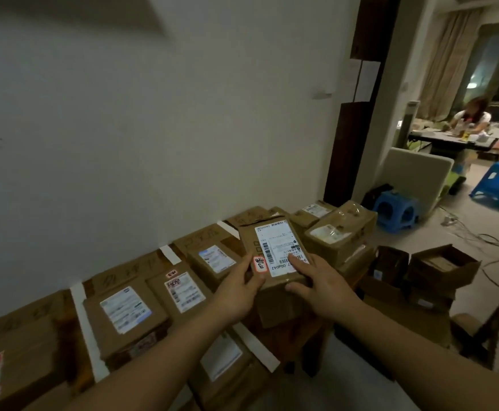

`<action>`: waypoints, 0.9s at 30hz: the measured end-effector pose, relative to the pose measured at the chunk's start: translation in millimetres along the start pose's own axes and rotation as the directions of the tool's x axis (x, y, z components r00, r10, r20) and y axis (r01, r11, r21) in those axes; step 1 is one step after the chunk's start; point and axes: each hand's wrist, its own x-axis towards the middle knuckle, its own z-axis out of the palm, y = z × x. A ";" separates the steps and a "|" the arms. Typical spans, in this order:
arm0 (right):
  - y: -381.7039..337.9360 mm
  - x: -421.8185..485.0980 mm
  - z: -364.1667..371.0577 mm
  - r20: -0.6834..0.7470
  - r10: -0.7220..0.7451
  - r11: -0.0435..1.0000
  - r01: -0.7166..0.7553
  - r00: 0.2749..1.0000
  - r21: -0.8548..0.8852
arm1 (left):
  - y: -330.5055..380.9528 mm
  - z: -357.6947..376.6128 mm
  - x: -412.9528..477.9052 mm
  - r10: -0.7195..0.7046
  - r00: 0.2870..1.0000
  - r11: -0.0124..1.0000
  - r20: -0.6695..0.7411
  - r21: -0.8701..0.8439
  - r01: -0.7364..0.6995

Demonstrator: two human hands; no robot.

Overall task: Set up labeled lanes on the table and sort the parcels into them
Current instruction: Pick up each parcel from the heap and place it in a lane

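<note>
2 bare hands hold 1 cardboard parcel point(251, 238) above the right part of the table point(301, 339), in front of a stack of parcels point(340, 232).

Left hand point(237, 295): the thumb lies along the parcel's left edge, beside a red-bordered sticker point(260, 264), and a finger curls at the near edge, so it grips the parcel.

Right hand point(323, 287): the forefinger rests on the white shipping label point(277, 247) and the thumb presses the near edge. The other fingers wrap the right side, so it grips the parcel too.

The parcel is held label upward.

White tape strips point(89, 330) cross the table top and divide it into lanes. Hand-lettered cardboard signs point(123, 277) lie along the wall point(123, 129) at the far end of the lanes; their writing is too blurred to read.

Sorted parcels point(126, 318) lie label upward within the lanes.

Open cartons point(444, 268) sit on the floor to the right of the table.

2 blue stools point(396, 209) stand farther back, and another person point(473, 117) is at a separate table beyond them.
</note>
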 end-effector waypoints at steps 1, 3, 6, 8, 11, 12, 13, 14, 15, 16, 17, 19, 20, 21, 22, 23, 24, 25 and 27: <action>11.4 8.6 -2.2 0.020 -0.002 1.000 0.002 1.000 -0.007 | -1.2 5.8 8.1 -0.011 1.000 1.000 -0.003 0.025 0.011; 28.9 24.1 -1.0 0.053 -0.002 1.000 0.002 0.999 0.006 | -3.6 13.7 21.3 -0.036 0.999 0.996 -0.006 0.082 0.036; 44.2 52.7 5.8 0.086 -0.024 1.000 0.022 0.996 0.019 | -10.4 14.4 43.7 -0.045 0.999 0.980 0.003 0.192 0.044; 50.4 75.4 10.7 0.112 -0.047 0.999 0.048 0.993 -0.005 | -18.1 9.3 61.4 -0.063 0.998 0.966 -0.009 0.251 0.063; 57.0 111.2 18.7 0.150 -0.084 0.992 0.096 0.985 -0.077 | -35.8 -0.8 90.4 -0.103 0.995 0.953 -0.013 0.285 0.103; 58.4 122.9 20.8 0.156 -0.091 0.990 0.106 0.984 -0.089 | -40.2 -4.6 100.2 -0.103 0.995 0.953 -0.008 0.284 0.101; 60.0 134.5 22.4 0.160 -0.097 0.989 0.113 0.982 -0.096 | -44.5 -8.0 110.3 -0.099 0.995 0.953 -0.001 0.287 0.096; 61.5 145.9 23.5 0.162 -0.097 0.989 0.114 0.982 -0.096 | -48.5 -11.7 120.2 -0.101 0.995 0.954 0.002 0.285 0.096; 63.7 156.8 24.6 0.166 -0.094 0.989 0.110 0.982 -0.095 | -52.5 -15.3 129.3 -0.110 0.994 0.958 -0.003 0.266 0.107; 66.3 165.9 26.7 0.173 -0.089 0.990 0.106 0.981 -0.094 | -57.4 -19.0 136.4 -0.131 0.991 0.964 -0.019 0.229 0.132; 69.2 173.8 29.6 0.187 -0.084 0.991 0.102 0.979 -0.089 | -63.9 -22.7 142.4 -0.162 0.986 0.967 -0.043 0.192 0.168; 74.6 186.4 37.3 0.225 -0.075 0.994 0.090 0.971 -0.059 | -78.5 -30.0 150.9 -0.208 0.975 0.961 -0.081 0.168 0.219; 77.2 192.8 41.3 0.243 -0.074 0.995 0.086 0.967 -0.040 | -84.9 -34.2 154.6 -0.223 0.971 0.957 -0.087 0.171 0.235; 79.8 199.8 44.9 0.260 -0.079 0.996 0.089 0.962 -0.027 | -90.5 -38.7 158.4 -0.246 0.965 0.951 -0.090 0.168 0.258; 82.5 207.4 47.9 0.276 -0.088 0.995 0.098 0.957 -0.022 | -96.2 -43.5 162.9 -0.275 0.957 0.943 -0.090 0.168 0.287; 85.1 215.2 50.8 0.292 -0.099 0.994 0.111 0.951 -0.022 | -101.8 -48.0 167.4 -0.303 0.949 0.927 -0.089 0.202 0.315; 87.6 222.3 53.3 0.308 -0.111 0.992 0.125 0.945 -0.028 | -107.9 -50.9 171.4 -0.328 0.940 0.899 -0.091 0.276 0.340; 89.6 229.1 55.8 0.322 -0.125 0.989 0.143 0.938 -0.033 | -113.6 -52.4 174.8 -0.356 0.929 0.850 -0.105 0.377 0.369; 94.0 242.0 59.8 0.346 -0.162 0.983 0.182 0.924 -0.027 | -124.4 -50.0 182.6 -0.403 0.901 0.734 -0.162 0.531 0.424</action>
